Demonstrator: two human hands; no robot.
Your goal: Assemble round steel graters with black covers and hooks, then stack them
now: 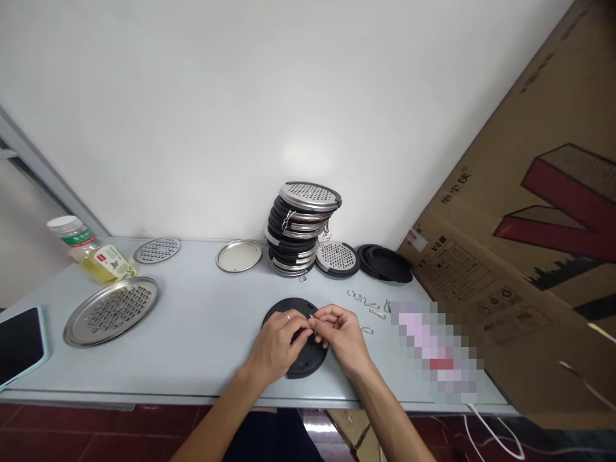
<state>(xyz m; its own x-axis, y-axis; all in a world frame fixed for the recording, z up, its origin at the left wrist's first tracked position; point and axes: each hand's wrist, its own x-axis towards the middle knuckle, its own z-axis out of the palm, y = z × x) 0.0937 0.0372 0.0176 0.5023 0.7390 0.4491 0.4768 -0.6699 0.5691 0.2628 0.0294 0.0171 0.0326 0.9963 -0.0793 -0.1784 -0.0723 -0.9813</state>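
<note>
Over a black round disc [308, 363] on the table, my two hands meet with fingertips pinched together. A small shiny metal piece [312, 316] shows between them, mostly hidden by the fingers. My left hand [279, 343], with a ring on one finger, is closed at the disc's upper right part. Facing it from the right, my right hand [341, 333] is closed in a pinch on the same spot. Several wire clips [377, 314] and a short run of linked rings [357, 296] lie to the right of the hands.
Behind the disc rises a leaning stack of round graters [304, 231]. Beside it are a single grater [337, 258] and black discs [386, 264]. Leftward lie a plain metal disc [239, 256], grater plates [113, 311], a bottle [96, 256] and a phone [22, 346]. A cardboard box [481, 269] borders the right.
</note>
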